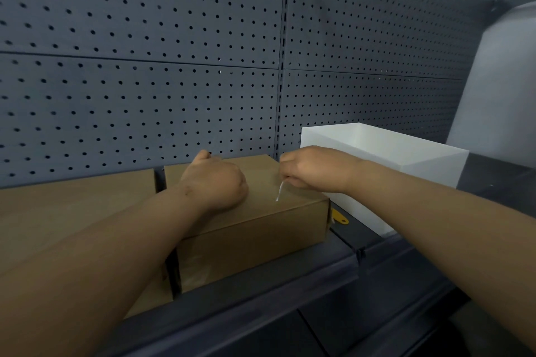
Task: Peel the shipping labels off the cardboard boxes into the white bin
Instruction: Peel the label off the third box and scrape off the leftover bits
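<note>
A brown cardboard box (pixel 261 223) lies on the dark shelf in the middle of the view. My left hand (pixel 216 181) rests on its top, fingers curled, pressing down at the far left part of the lid. My right hand (pixel 307 168) hovers over the box's right side and pinches a thin whitish strip of label (pixel 280 191) that hangs down to the lid. The white bin (pixel 406 159) stands open-topped just right of the box, behind my right hand. A second, larger cardboard box (pixel 72 206) sits to the left, partly hidden by my left forearm.
A grey pegboard wall (pixel 145 81) rises directly behind the boxes. A small yellow tag (pixel 339 217) lies on the shelf between the box and the bin. The dark shelf edge (pixel 319 275) runs along the front, with a lower ledge below it.
</note>
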